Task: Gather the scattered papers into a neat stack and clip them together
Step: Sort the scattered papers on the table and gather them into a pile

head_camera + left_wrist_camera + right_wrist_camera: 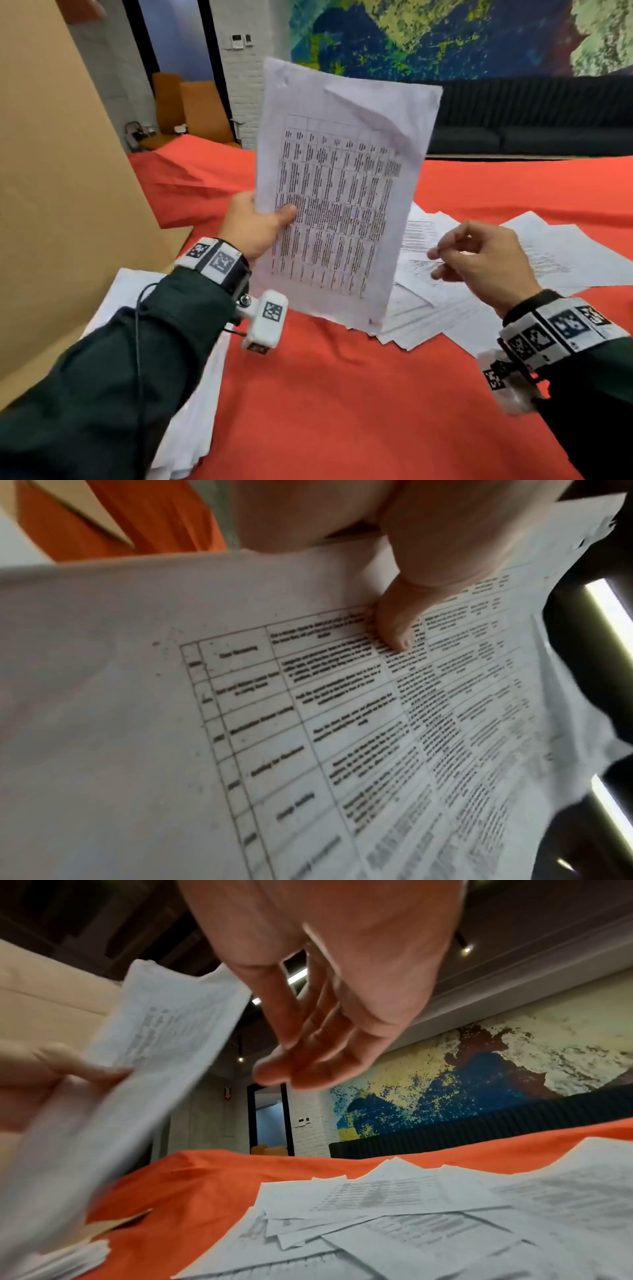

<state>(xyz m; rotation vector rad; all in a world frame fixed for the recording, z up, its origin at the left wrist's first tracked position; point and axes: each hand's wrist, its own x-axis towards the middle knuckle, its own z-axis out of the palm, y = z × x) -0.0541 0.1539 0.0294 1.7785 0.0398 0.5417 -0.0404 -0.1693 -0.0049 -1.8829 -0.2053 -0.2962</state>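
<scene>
Your left hand (251, 226) pinches the white printed-table sheet bundle (339, 192) upright at its edge, thumb (394, 626) pressed flat on the grid; print too blurred to read. Your right hand (479, 255) hovers loosely curled, holding nothing, over scattered white printed pages (411, 1213) below its fingertips on wrinkled orange-red cloth (325, 394). Only the head view shows the white paper pile (191, 394) under your left forearm.

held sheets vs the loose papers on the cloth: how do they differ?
The held sheets are upright in the air, gripped by the left hand with the thumb on the printed table; the loose papers lie flat on the red cloth. The held sheets are roughly aligned; the loose papers are fanned at mixed angles. Both are white printed pages.
</scene>
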